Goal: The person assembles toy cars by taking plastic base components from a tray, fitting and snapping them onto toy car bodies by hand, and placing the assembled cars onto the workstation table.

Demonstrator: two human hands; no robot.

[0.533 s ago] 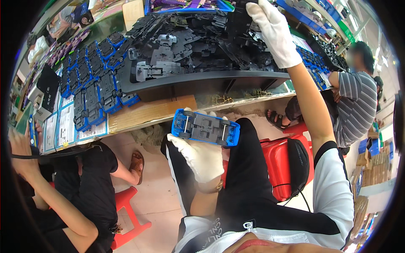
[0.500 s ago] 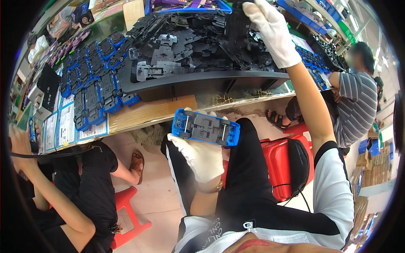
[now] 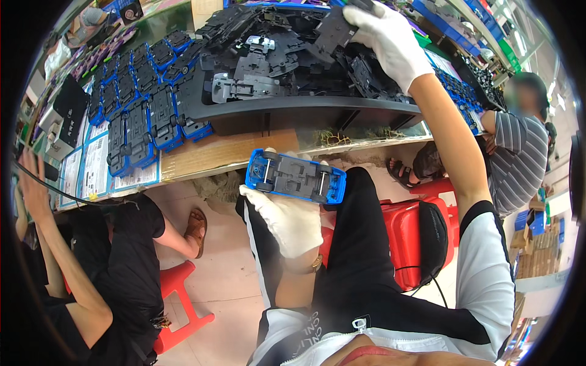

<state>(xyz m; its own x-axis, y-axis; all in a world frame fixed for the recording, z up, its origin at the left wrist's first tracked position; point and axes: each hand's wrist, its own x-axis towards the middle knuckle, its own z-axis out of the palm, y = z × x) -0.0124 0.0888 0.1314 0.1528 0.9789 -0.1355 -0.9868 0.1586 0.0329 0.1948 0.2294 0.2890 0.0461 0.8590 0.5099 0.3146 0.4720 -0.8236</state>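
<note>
Right hand: fingers pinching a black plastic plate over the far right part of the black tray. Change from half a second ago: plate was near edge-on and upright, now tilted with its broad face showing. Left hand unchanged, gripping the blue toy car underside up, near side of the tray, above the lap. For the work: both pieces in hand, well apart, nothing joined yet. Similar blue cars sit left of the tray.
</note>
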